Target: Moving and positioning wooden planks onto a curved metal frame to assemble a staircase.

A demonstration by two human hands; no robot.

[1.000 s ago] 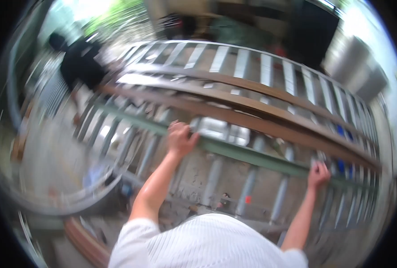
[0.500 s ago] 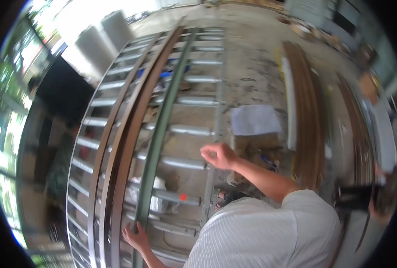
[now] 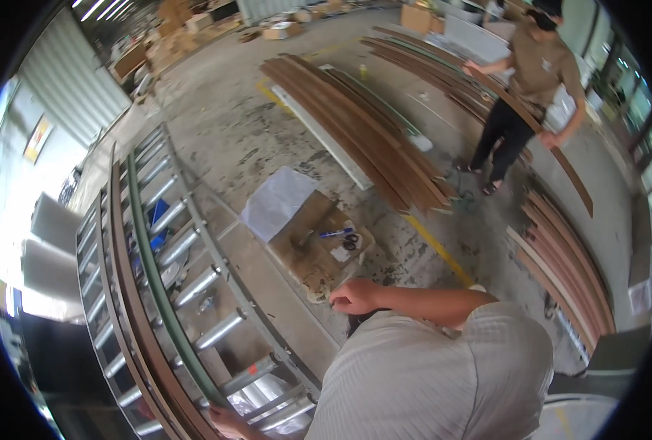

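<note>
- On roller conveyor: green bar lying lengthwise, beside brown bars.
- L hand at green bar's near end; grip partly hidden, can't tell fingers' state.
- R hand off conveyor, fingers curled in, nothing visible held.
- Status (est.): bars already on conveyor; plank stack on flr.; amt. left unclear.

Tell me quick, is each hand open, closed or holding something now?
Left hand: at the long, narrow green strip; whether its grip is closed cannot be told.
Right hand: loosely curled, nothing visible in it; open or closed unclear.
</note>
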